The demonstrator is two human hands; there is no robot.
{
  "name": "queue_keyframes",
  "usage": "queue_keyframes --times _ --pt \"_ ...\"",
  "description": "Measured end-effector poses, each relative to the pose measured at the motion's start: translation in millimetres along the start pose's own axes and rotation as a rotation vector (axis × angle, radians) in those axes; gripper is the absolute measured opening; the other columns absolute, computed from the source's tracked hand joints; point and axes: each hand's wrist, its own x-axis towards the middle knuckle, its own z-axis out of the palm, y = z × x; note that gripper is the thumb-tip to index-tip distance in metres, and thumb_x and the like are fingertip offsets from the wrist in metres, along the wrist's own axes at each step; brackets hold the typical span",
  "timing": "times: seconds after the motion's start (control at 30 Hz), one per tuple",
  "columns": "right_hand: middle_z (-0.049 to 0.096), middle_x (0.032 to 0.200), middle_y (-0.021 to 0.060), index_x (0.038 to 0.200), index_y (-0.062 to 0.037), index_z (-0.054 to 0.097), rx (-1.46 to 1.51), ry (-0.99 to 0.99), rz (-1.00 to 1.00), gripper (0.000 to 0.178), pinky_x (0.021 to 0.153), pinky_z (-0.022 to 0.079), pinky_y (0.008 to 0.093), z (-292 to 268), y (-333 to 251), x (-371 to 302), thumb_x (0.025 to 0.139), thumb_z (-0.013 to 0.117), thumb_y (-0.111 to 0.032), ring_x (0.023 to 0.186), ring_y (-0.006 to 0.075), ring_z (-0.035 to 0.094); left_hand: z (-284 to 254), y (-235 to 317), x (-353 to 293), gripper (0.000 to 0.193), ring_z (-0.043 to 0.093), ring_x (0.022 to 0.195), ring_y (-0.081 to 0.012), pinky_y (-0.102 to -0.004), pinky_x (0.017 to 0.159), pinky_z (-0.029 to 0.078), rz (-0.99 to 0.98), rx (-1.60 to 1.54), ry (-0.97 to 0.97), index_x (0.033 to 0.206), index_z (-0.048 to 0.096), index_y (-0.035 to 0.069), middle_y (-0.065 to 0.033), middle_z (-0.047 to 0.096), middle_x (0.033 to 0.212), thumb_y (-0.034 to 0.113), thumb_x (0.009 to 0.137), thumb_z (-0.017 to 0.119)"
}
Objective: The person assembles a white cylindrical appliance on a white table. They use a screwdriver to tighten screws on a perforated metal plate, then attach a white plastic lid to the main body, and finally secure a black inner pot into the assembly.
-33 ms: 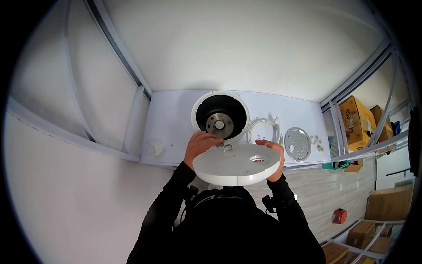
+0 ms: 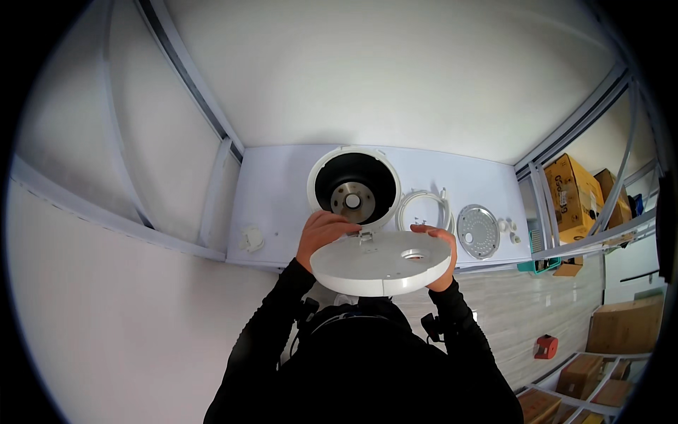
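Note:
A round white lid (image 2: 360, 263), like that of a rice cooker, is tilted up in front of me with a hole on its right side. My left hand (image 2: 321, 237) is closed on its left edge, fingers reaching to the small metal hinge part (image 2: 365, 238) at its far edge. At the lid's right edge, my right hand (image 2: 443, 272) grips with the thumb on top. Just beyond stands a white cooker body (image 2: 311, 185) with a dark inside and a round metal heating plate (image 2: 362, 191) at the bottom. My left fingers are close to its near rim.
Right of the cooker lie a coiled white cord (image 2: 402, 205) with small screws inside the loop, a perforated metal disc (image 2: 478, 226) and several small white parts (image 2: 513, 227). A white plastic piece (image 2: 251, 239) lies on the table's left. Cardboard boxes (image 2: 573, 198) stand beyond the frame.

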Motion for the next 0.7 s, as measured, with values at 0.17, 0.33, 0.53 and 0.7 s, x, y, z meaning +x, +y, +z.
queue_keyframes --times 0.17,0.33,0.53,0.7 --pt "0.064 0.129 0.0242 0.127 -0.0084 0.047 0.027 -0.007 -0.029 0.062 0.098 0.055 0.0434 0.0 2.5 -1.1 0.082 0.088 -0.016 0.120 0.0325 0.066 -1.3 -2.8 7.1 0.032 0.064 0.099 -0.0185 -0.0361 0.097 0.041 0.086 0.053 -0.029 0.106 0.079 0.018 0.0038 0.077 0.101 0.020 0.075 0.076" --pt "0.064 0.130 0.0247 0.128 -0.0083 0.047 0.044 -0.010 -0.028 0.061 0.098 0.054 0.0434 -1.8 8.0 -4.9 0.084 0.087 -0.017 0.120 0.0325 0.065 2.9 -7.8 3.9 0.034 0.062 0.100 -0.0163 -0.0355 0.099 0.039 0.129 0.057 0.006 0.107 0.080 0.018 0.0048 0.078 0.103 0.021 0.074 0.077" --pt "0.064 0.132 0.0252 0.132 -0.0072 0.046 0.046 -0.007 0.057 0.064 0.099 0.053 0.0422 0.0 5.4 -1.5 0.082 0.087 -0.010 0.120 0.0312 0.065 7.2 -12.2 -1.4 0.031 0.063 0.098 -0.0171 -0.0363 0.098 0.040 0.032 0.018 -0.005 0.104 0.081 0.019 0.0029 0.077 0.098 0.020 0.073 0.078" --pt "0.066 0.130 0.0201 0.139 -0.0011 0.045 -0.043 0.057 0.113 0.071 0.100 0.052 0.0385 7.0 -1.2 8.8 0.081 0.086 -0.005 0.118 0.0259 0.066 12.3 -11.4 -1.9 0.041 0.064 0.096 -0.0199 -0.0388 0.099 0.041 -0.004 0.082 0.011 0.110 0.077 0.017 0.0005 0.076 0.101 0.023 0.070 0.084"
